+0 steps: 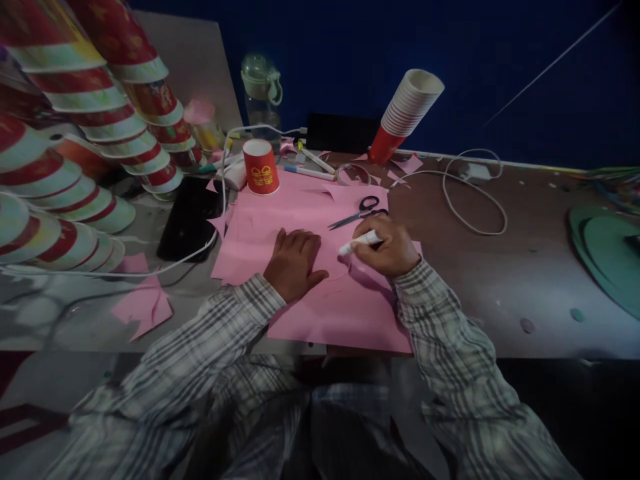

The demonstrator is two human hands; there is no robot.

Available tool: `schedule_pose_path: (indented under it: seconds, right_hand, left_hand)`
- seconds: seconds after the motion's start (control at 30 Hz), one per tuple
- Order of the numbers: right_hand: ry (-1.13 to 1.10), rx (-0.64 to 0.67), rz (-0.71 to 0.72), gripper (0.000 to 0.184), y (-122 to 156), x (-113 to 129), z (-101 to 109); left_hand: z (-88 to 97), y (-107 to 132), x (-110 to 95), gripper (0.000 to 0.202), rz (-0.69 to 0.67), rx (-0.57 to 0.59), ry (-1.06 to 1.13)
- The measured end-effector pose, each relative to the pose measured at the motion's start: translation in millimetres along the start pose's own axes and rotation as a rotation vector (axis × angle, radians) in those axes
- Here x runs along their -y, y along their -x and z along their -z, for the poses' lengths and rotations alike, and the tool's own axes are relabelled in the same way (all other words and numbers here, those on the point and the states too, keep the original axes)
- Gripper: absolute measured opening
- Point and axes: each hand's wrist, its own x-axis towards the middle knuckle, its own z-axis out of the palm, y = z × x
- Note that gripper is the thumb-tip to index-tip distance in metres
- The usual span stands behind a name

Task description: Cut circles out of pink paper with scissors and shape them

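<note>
A large pink paper sheet [345,313] lies on the table in front of me. My left hand [294,262] rests flat on it, fingers stretched out and pressing the paper down. My right hand [387,245] is closed around a white marker [359,243], whose tip points left onto the paper close to my left fingers. Black-handled scissors [361,211] lie on the paper just beyond my right hand. An upside-down red paper cup [261,167] stands at the sheet's far left corner.
Rows of red-and-white paper cups [85,133] are stacked at the left. A tilted cup stack [407,110] leans at the back. A black phone [189,217], white cables [473,200], pens [310,172], a water bottle [262,90], pink scraps [145,303] and green paper discs [607,257] surround the sheet.
</note>
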Motion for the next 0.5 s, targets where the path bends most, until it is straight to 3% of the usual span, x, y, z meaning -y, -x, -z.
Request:
schedule_pose_path:
  seconds: [0.1,0.2,0.3,0.4,0.5]
  right_hand:
    - [0.107,0.12,0.064,0.007,-1.5,-0.1,-4.7]
    - [0.203,0.011,-0.003,0.008,-3.6,-5.5,-4.4]
    - [0.07,-0.059,-0.052,0.009,-2.3,-5.1,1.7]
    - [-0.042,0.085,0.025,0.008,-0.3,0.3,2.1]
    - [0.095,0.157,0.063,0.006,-0.9,-0.5,-4.6]
  left_hand:
    - [-0.6,0.0,0.2,0.062,0.003,-0.01,0.003]
    - [-1.2,-0.2,0.4,0.062,0.012,-0.018,-0.004]
    - [-1.4,0.2,0.6,0.063,0.006,-0.02,0.002]
    - [-1.9,0.8,1.2,0.063,-0.009,-0.026,0.013]
    - [-3.1,0.7,1.8,0.062,-0.002,-0.033,0.013]
